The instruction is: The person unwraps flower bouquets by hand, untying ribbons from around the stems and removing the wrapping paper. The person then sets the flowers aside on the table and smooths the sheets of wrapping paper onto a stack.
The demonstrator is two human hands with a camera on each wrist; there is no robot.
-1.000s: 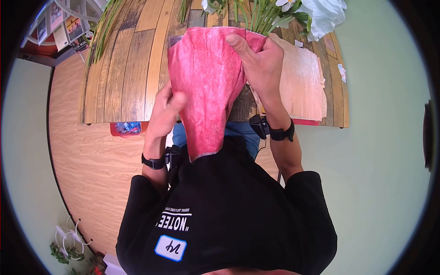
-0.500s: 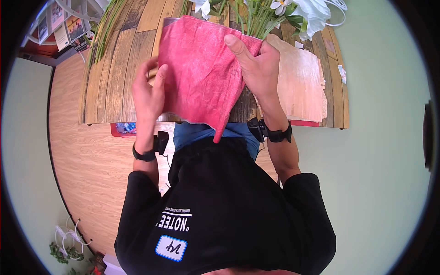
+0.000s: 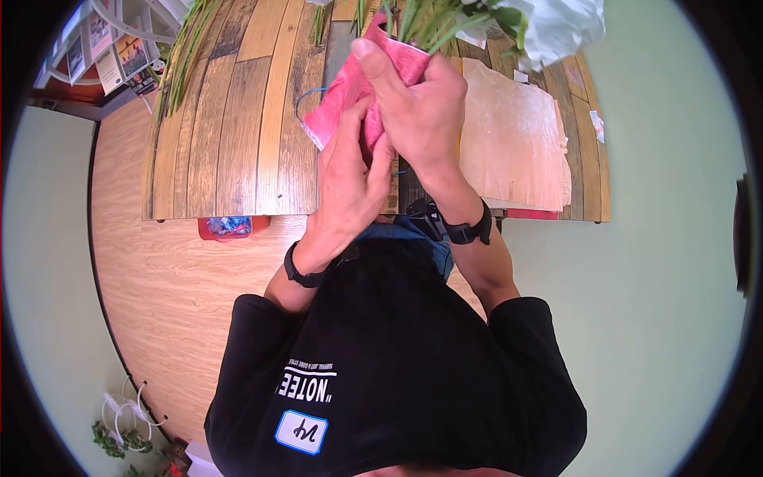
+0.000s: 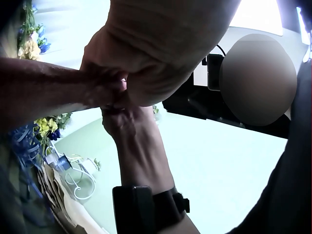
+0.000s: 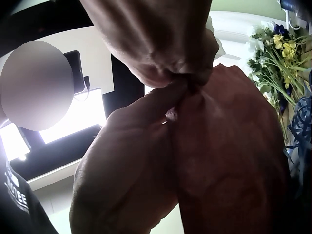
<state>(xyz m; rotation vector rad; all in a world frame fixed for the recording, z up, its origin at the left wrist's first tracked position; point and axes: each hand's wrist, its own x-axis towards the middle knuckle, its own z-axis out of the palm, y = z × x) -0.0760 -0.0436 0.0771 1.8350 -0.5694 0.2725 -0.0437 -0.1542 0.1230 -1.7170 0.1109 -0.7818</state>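
Pink wrapping paper [image 3: 324, 115] is wrapped around green flower stems [image 3: 417, 25] over the table's front half. Large white flowers [image 3: 560, 32] stick out at the far right. My right hand [image 3: 421, 107] grips the wrapped stems, its thumb lying across the front of the paper. Just below and left of it, my left hand [image 3: 350, 171] pinches the gathered paper, fingers pointing up along it. The right wrist view shows the paper [image 5: 229, 156] drawn into folds where both hands meet; the fingertips are partly hidden there.
Pale pink paper sheets [image 3: 513, 135] lie in a stack on the wooden table [image 3: 230, 151] at right. Loose green stems [image 3: 189, 56] lie at back left. A thin blue loop [image 3: 299, 99] shows beside the wrap. Below the table edge sits a red container [image 3: 208, 230] with blue scraps.
The pink paper, spread broad before, is now folded in around the stems. My left hand has gone from its left edge rightward to beside the right hand, which has shifted slightly up and left.
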